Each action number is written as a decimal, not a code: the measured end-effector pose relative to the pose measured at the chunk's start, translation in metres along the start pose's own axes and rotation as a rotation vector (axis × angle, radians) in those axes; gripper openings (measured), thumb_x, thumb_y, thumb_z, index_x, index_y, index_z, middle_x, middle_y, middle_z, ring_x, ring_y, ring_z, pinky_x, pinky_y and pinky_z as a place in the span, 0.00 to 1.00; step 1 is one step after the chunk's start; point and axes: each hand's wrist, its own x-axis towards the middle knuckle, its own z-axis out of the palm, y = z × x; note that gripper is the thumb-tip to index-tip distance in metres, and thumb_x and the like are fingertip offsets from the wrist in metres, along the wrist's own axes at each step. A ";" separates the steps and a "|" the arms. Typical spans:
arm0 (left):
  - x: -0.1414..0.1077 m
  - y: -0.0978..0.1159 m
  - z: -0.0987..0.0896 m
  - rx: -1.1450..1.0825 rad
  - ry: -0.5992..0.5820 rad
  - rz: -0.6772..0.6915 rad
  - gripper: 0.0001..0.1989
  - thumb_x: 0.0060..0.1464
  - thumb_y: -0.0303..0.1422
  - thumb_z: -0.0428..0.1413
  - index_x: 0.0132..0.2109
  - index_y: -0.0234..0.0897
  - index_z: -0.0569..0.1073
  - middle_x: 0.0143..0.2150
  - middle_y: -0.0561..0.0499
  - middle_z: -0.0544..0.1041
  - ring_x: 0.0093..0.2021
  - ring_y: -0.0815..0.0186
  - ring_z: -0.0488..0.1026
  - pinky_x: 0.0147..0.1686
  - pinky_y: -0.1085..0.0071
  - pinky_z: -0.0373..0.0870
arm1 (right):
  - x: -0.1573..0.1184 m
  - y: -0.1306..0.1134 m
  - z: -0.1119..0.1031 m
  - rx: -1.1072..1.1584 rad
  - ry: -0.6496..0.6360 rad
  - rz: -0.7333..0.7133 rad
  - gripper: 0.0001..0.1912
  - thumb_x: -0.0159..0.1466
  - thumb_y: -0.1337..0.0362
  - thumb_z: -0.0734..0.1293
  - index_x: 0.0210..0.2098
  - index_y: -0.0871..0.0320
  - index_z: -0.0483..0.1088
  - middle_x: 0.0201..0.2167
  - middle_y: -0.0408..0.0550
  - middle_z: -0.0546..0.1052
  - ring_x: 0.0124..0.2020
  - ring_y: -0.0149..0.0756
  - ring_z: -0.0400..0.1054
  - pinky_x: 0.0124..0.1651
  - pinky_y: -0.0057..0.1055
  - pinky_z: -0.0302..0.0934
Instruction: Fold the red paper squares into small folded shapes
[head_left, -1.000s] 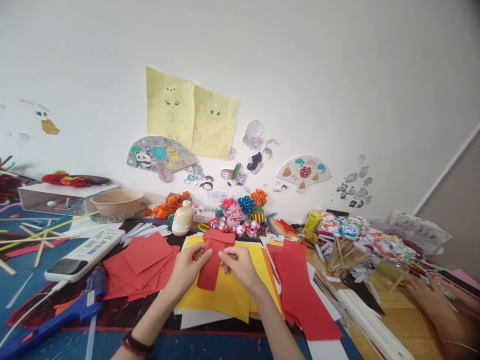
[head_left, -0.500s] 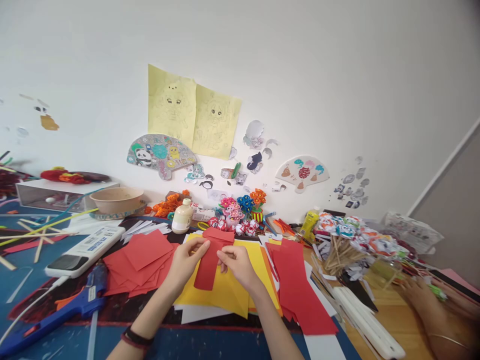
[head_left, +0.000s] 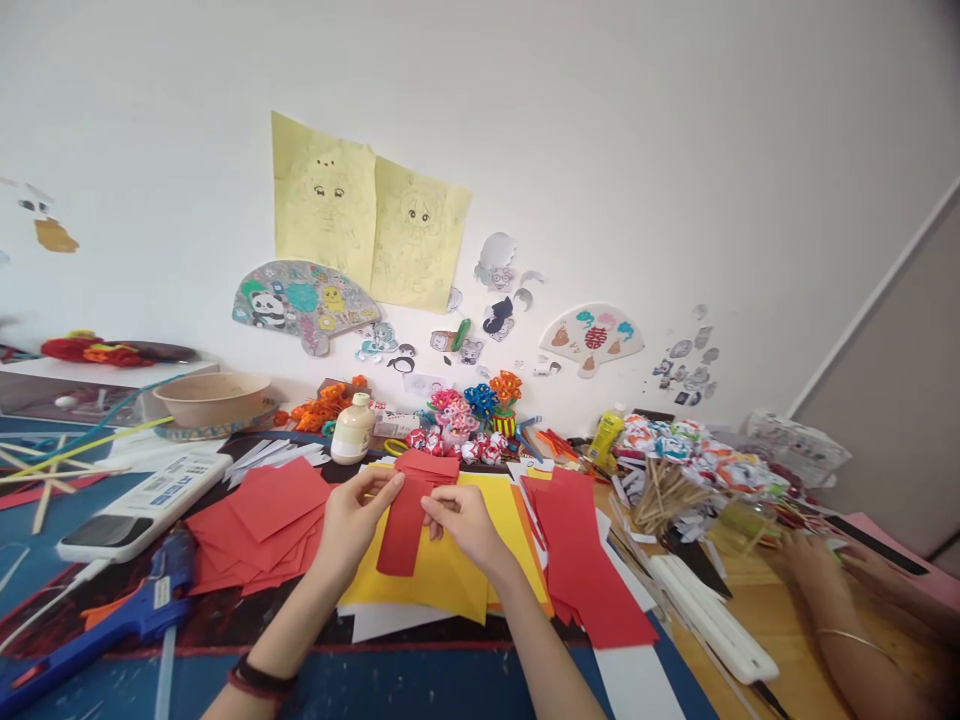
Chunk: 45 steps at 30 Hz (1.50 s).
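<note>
A red paper strip [head_left: 403, 530] is held up between my two hands over yellow paper sheets [head_left: 457, 585]. My left hand [head_left: 362, 515] pinches its left edge near the top between thumb and fingers. At its right edge my right hand [head_left: 461, 520] has thumb and forefinger closed on the same strip. Just behind the strip lie some short red paper pieces [head_left: 427, 463]. A pile of red paper squares [head_left: 259, 525] is to the left of my left hand, and longer red strips [head_left: 585, 560] lie right of my right hand.
A blue glue gun [head_left: 150, 610] and a white power strip [head_left: 146, 508] lie at left. A glue bottle [head_left: 352, 430] stands behind the papers. At right are a bundle of sticks with paper-wrapped tops [head_left: 664, 495], a white bar-shaped device [head_left: 712, 620] and another person's hands [head_left: 817, 565].
The whole view has shifted slightly, so things sit further left. Both my hands keep their pinch on the red strip. The other person's hands at right have moved a little.
</note>
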 end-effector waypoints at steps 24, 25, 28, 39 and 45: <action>-0.005 -0.003 0.002 0.331 -0.053 0.080 0.18 0.55 0.46 0.50 0.35 0.36 0.76 0.34 0.51 0.80 0.35 0.63 0.73 0.34 0.74 0.66 | -0.001 0.003 0.001 0.046 0.059 0.004 0.18 0.61 0.56 0.64 0.20 0.61 0.68 0.14 0.41 0.67 0.16 0.29 0.64 0.22 0.24 0.58; -0.004 -0.005 0.002 0.343 -0.066 0.084 0.19 0.55 0.46 0.49 0.35 0.35 0.76 0.33 0.51 0.80 0.34 0.63 0.73 0.34 0.74 0.65 | -0.002 0.002 0.001 0.047 0.055 0.004 0.18 0.61 0.56 0.64 0.20 0.61 0.68 0.14 0.41 0.67 0.16 0.29 0.64 0.22 0.24 0.58; -0.002 -0.010 0.000 0.425 -0.035 0.093 0.20 0.54 0.46 0.50 0.33 0.34 0.77 0.30 0.52 0.79 0.33 0.63 0.72 0.33 0.75 0.64 | -0.002 0.001 0.002 0.051 0.039 0.015 0.18 0.61 0.55 0.65 0.20 0.61 0.68 0.14 0.41 0.67 0.16 0.29 0.63 0.22 0.24 0.58; -0.004 -0.009 0.005 0.425 -0.081 0.136 0.18 0.57 0.44 0.46 0.29 0.36 0.69 0.24 0.55 0.70 0.28 0.67 0.65 0.28 0.76 0.59 | -0.001 0.006 -0.003 0.072 -0.054 0.055 0.18 0.58 0.54 0.66 0.20 0.61 0.68 0.14 0.41 0.68 0.16 0.29 0.64 0.20 0.24 0.57; -0.001 -0.016 0.006 0.321 -0.190 0.103 0.20 0.58 0.46 0.44 0.29 0.36 0.67 0.26 0.55 0.69 0.29 0.68 0.64 0.29 0.76 0.59 | -0.002 0.004 -0.006 0.092 0.034 0.029 0.18 0.58 0.55 0.66 0.19 0.61 0.68 0.14 0.42 0.68 0.16 0.28 0.63 0.22 0.24 0.57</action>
